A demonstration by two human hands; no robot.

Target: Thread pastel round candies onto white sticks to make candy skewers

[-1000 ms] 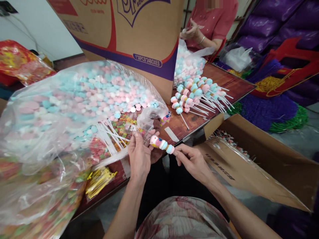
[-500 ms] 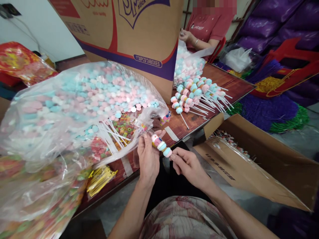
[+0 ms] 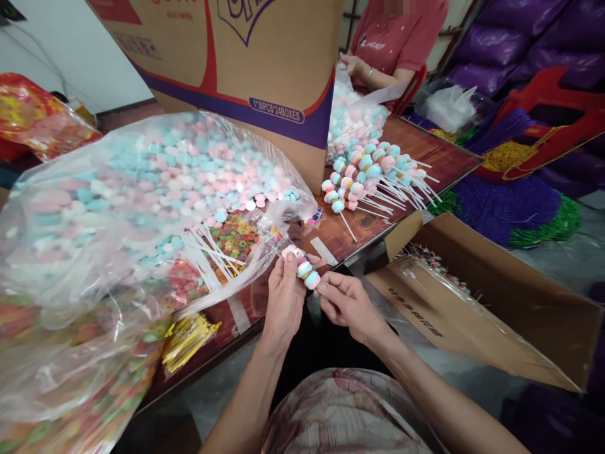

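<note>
A marshmallow candy skewer [image 3: 308, 275] in pink, white and blue, with yellowish rings between some pieces, is held over the table's near edge. My left hand [image 3: 286, 293] grips its upper end, the thumb lying across the top pieces. At the lower end, my right hand [image 3: 346, 305] pinches the skewer just under the last pink marshmallow; the stick is hidden by the fingers. Left of my hands, white sticks [image 3: 201, 252] lie on a plastic bag near loose gummy rings [image 3: 235, 238]. A big clear bag of marshmallows [image 3: 155, 164] spreads behind them.
Finished-looking skewers [image 3: 366, 173] are piled on the table at right, beside a tall cardboard carton [image 3: 265, 75]. Gold twist ties [image 3: 189, 343] lie at the front edge. An open cardboard box [image 3: 515, 296] stands below right. Across the table sits a person in a red shirt [image 3: 394, 41].
My left thumb has moved over the top of the skewer and covers more of it. My right hand keeps its pinch at the lower end. The view has shifted slightly.
</note>
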